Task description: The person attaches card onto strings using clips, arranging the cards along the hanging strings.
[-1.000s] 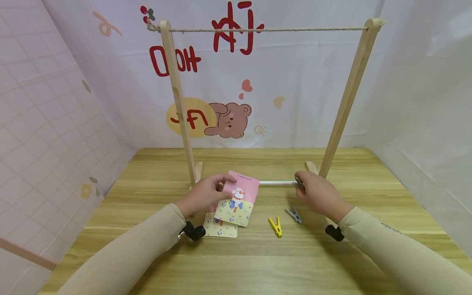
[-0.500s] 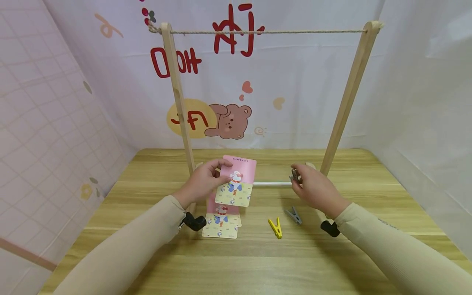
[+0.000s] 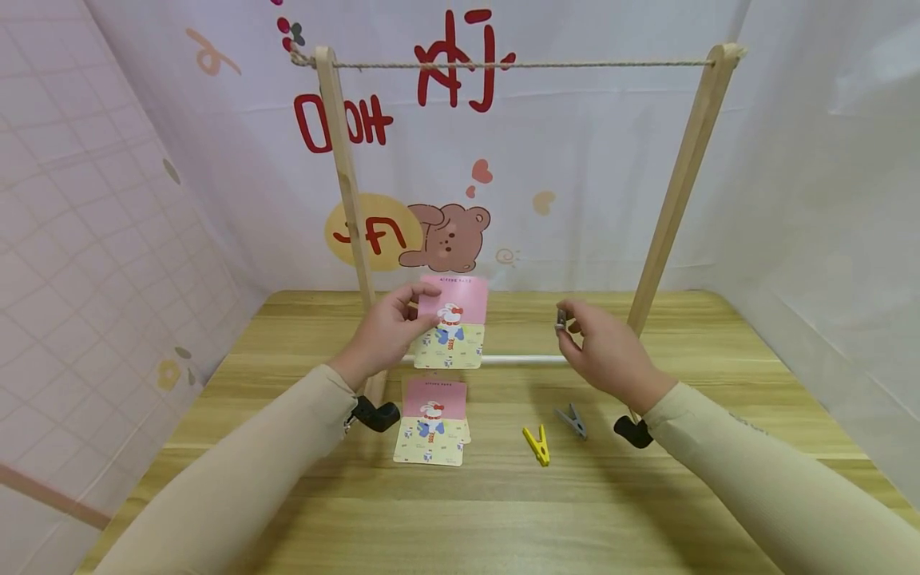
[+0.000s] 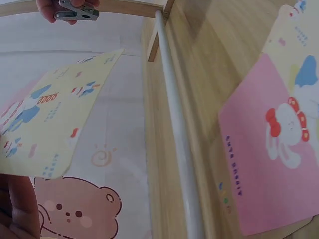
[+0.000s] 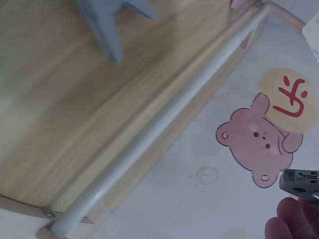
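In the head view my left hand (image 3: 384, 331) pinches a pink-and-yellow rabbit card (image 3: 460, 339) by its left edge, raised above the table and in front of the white crossbar. My right hand (image 3: 611, 350) holds a small grey clothespin (image 3: 561, 319) between thumb and fingers, to the right of the card and apart from it. The same clothespin (image 4: 77, 12) appears at the top of the left wrist view. On the table lies a matching card (image 3: 433, 423), with the edge of another card showing beneath it. A yellow clothespin (image 3: 537, 445) and a second grey clothespin (image 3: 572, 421) lie to its right.
A twine line (image 3: 525, 65) runs between two wooden posts, the left post (image 3: 345, 176) and the right post (image 3: 683, 184). A white crossbar (image 3: 528, 359) joins them low down, behind the cards. A printed cloth backdrop (image 3: 596, 200) hangs behind the wooden table (image 3: 503, 519).
My left hand has lifted the card up and away from the cards on the table. My right hand, with the grey clothespin, has risen and moved left towards the card.
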A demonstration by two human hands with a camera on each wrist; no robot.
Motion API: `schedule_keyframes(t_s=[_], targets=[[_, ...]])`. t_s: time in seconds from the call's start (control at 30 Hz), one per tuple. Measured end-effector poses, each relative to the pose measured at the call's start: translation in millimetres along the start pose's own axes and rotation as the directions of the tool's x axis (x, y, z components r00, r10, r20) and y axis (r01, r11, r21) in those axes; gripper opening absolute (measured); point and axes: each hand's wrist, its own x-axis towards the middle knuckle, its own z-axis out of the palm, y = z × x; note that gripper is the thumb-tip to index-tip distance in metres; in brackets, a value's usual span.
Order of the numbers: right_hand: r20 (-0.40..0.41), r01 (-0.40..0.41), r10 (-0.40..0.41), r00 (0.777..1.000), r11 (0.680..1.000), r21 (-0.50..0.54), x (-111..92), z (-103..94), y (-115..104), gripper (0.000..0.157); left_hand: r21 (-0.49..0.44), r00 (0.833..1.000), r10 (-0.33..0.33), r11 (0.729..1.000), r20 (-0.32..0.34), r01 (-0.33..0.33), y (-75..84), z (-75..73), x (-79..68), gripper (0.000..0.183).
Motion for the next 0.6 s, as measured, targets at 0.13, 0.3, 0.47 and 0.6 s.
schedule_keyframes(t_s=[0.13, 0.3, 0.47, 0.6], targets=[[-0.052, 0.026, -0.025, 0.998, 1.0, 0.011, 6.2, -4.6, -5.6, 0.03, -0.015, 0.999, 0.03, 0.999, -0.03, -0.03, 6.8, -4.1, 4.0, 0.034], [-0.1, 0.051, -0.048, 0.994, 0.998, 0.028, 13.3, -9.1, -11.1, 0.029, -0.02, 0.997, 0.053, 0.998, -0.053, -0.054, 14.7, -9.0, 8.2, 0.035], [-0.139, 0.078, -0.072, 0.988, 0.996, 0.033, 18.2, -14.1, -17.9, 0.029, -0.006, 0.995, 0.071, 0.997, -0.073, -0.071, 21.5, -14.7, 12.4, 0.035], [-0.183, 0.097, -0.086, 0.979, 0.994, 0.05, 23.6, -17.9, -24.9, 0.028, 0.004, 0.993, 0.078, 0.997, -0.092, -0.077, 27.6, -19.3, 14.7, 0.035]])
